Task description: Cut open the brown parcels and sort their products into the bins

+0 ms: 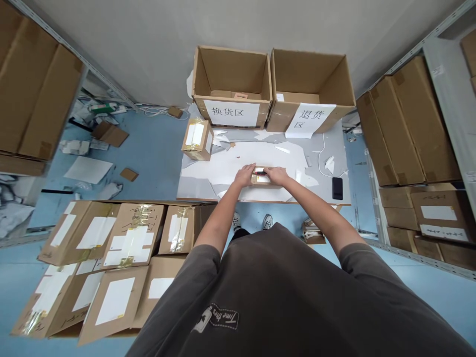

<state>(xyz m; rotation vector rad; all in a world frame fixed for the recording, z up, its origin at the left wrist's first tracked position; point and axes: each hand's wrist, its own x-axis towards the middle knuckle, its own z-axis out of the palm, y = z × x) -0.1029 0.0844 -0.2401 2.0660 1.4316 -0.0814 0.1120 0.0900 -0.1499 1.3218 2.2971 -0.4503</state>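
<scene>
A small cardboard box (268, 182) with white labels and tape lies flat near the front edge of the table. My left hand (244, 175) grips its left end, fingers along the side. My right hand (276, 176) is over the right part of the box, closed on a slim red and black box cutter (260, 173), which points left across the top. The blade is too small to make out. To the upper left, a taped cardboard box (198, 140) with a white label stands on the table.
Two large open boxes, the left carton (232, 113) and right carton (316, 115), bear paper signs at the table's back. A black phone (337, 188) lies at the right edge. Labelled boxes (136, 235) are stacked at lower left; shelves with cartons (412, 124) flank the right.
</scene>
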